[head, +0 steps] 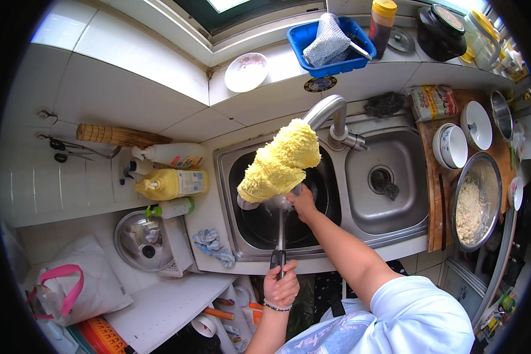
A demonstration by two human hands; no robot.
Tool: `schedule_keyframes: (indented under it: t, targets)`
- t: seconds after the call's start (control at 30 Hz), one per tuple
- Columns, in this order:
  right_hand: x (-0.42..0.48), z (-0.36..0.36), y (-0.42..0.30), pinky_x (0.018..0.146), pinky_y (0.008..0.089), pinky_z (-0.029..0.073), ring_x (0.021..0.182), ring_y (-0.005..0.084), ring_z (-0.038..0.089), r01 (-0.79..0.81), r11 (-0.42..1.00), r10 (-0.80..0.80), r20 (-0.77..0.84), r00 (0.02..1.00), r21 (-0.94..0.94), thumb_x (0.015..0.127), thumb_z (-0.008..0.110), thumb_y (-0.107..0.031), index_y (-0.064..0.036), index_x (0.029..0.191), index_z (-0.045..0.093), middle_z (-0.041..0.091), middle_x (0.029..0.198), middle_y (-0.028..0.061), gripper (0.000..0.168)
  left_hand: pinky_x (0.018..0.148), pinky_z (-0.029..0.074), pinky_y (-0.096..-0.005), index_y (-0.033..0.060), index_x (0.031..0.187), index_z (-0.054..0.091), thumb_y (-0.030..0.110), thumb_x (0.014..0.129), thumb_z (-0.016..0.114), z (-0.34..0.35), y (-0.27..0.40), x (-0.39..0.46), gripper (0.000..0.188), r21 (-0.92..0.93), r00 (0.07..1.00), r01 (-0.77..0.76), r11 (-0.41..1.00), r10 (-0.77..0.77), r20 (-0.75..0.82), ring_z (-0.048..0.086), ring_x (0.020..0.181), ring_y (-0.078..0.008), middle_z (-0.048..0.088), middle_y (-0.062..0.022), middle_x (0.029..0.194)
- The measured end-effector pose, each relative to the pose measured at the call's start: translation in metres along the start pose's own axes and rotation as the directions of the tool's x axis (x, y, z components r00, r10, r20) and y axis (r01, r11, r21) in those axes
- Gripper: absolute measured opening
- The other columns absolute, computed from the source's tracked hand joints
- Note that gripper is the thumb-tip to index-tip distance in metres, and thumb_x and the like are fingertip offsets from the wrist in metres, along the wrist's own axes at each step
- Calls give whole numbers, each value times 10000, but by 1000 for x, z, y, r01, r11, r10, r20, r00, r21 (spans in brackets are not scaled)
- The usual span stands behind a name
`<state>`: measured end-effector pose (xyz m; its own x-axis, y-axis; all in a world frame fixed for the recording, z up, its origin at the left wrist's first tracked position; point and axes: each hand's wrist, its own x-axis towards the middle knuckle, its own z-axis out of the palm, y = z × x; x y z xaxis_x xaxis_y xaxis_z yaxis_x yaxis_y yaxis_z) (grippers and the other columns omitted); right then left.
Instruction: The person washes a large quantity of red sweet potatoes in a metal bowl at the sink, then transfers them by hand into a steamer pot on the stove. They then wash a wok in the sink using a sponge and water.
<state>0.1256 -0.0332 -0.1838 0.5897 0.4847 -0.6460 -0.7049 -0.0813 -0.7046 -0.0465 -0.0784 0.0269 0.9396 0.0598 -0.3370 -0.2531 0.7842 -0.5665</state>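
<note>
My left hand (281, 284) is wrapped around the black handle (278, 261) of a long metal-shafted cooking utensil. Its shaft (282, 230) reaches into the left sink basin, towards splashing water (278, 202). My right hand (304, 204) is beside the utensil's far end, against a small grey item (297, 189); its fingertips are partly hidden. A fluffy yellow cloth (283, 159) is draped over the spout of the steel faucet (325, 108) and covers the utensil's head. Beneath both lies a large black pan (256, 228), filling most of the basin.
A scrubber (390, 191) sits at the right basin's drain. Bowls (455, 148) and a steel basin of pale food (471, 212) stand on a wooden board (436, 194). Left are bottles (172, 183), a rag (214, 247) and a pot lid (141, 241). A blue basket (332, 70) stands behind.
</note>
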Motion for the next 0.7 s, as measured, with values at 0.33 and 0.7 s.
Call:
schedule_keyframes:
  t: [0.33, 0.7]
  targets:
    - [-17, -9, -67, 733, 476, 528, 791, 381, 667, 282, 354, -212, 217, 953, -892, 851, 646, -485, -17, 1019, 604, 670, 835, 224, 499, 547, 496, -346, 27, 1017, 555, 156, 938, 573, -6, 20, -14, 152, 791, 549, 612, -17, 729, -409, 613, 626, -233, 613, -89, 750]
    - [65, -51, -40, 1082, 498, 275, 1306, 282, 403, 614, -441, 61, 660, 749, -655, 879, 565, -333, -119, 1134, 700, 547, 1325, 63, 359, 751, 478, -491, -17, 1064, 468, 138, 876, 630, -37, 10, -64, 292, 552, 419, 707, -442, 891, 175, 619, 882, -448, 630, -263, 908]
